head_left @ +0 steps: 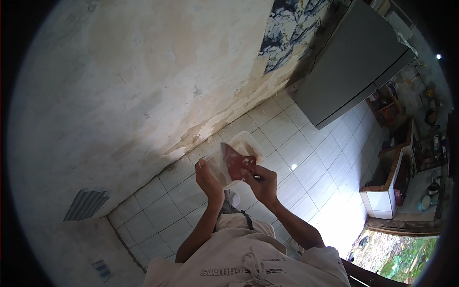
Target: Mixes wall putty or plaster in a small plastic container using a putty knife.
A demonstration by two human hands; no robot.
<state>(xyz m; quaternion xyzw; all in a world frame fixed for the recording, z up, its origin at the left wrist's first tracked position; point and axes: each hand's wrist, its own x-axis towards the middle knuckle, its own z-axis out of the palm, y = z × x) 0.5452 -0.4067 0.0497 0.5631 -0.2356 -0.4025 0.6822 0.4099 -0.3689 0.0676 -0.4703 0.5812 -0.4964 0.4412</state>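
My left hand [209,182] grips the side of a whitish plastic tub [213,165], its thumb up near the rim. Pale paste-like material coats the inside of the tub. Pinched in my right hand [263,184] is a dark red putty scraper [240,165] with pale smears on it. The scraper lies over the tub's opening, its pointed corner toward the wall. Part of the scraper's lower edge is hidden by my right fingers.
A stained, peeling wall [158,86] rises ahead and to the left. Light tiles [282,131] cover the floor. A grey refrigerator [349,62] stands at the upper right, with a tiled kitchen counter [377,203] beyond. Daylight enters through a doorway [397,253] at the lower right.
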